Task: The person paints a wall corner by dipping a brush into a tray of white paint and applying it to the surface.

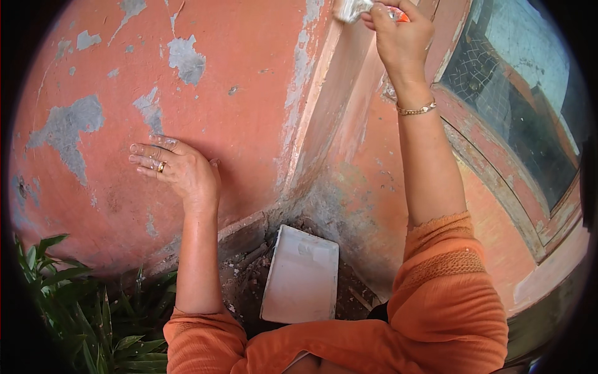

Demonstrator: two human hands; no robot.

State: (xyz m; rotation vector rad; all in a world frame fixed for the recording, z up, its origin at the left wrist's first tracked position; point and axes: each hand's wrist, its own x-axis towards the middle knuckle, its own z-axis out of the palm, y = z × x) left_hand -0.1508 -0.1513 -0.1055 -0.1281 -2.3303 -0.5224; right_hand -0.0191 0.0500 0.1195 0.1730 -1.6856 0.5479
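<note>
Up at the top edge, my right hand grips a paintbrush with an orange-marked handle. Its pale bristles meet the raised corner edge of the wall, and the upper part of the hand is cut off by the frame. Lower and to the left, my left hand lies flat with spread fingers against the salmon-coloured wall, holding nothing. White smears mark its fingers, and a ring sits on one of them. Grey patches show where the wall's paint has flaked off.
A whitish rectangular tray leans in the corner at the wall's foot, among dirt and rubble. Green leafy plants grow at the lower left. On the right is a window with a worn wooden frame.
</note>
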